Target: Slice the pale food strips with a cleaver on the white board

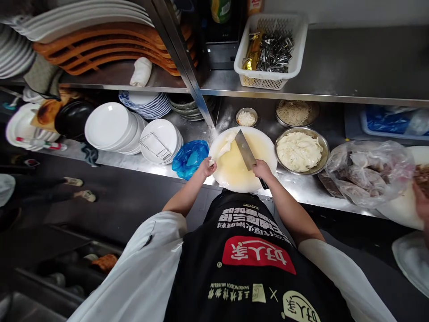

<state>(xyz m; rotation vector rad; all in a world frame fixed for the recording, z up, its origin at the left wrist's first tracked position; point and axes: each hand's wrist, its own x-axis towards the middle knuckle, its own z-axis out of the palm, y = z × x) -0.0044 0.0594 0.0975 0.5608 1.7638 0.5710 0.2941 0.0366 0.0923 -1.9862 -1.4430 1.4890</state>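
My right hand (262, 170) grips the handle of a cleaver (246, 151), whose broad blade points up and left over a round cutting board (239, 172). At the board's left edge, my left hand (208, 167) is closed on a small white piece (211, 162). Pale white food (227, 145) lies on the upper left of the board. Right of the board stands a metal bowl heaped with white food (299, 151). A small bowl of chopped white bits (246, 117) sits behind the board. Blue plastic bag (191, 159) lies just left of my left hand.
Stacked white plates (107, 125) stand on the left of the counter. A metal shelf (335, 62) runs above, holding a white basket (271, 49). Bagged meat (368, 172) lies at the right, and another person's hand (421, 201) shows at the right edge.
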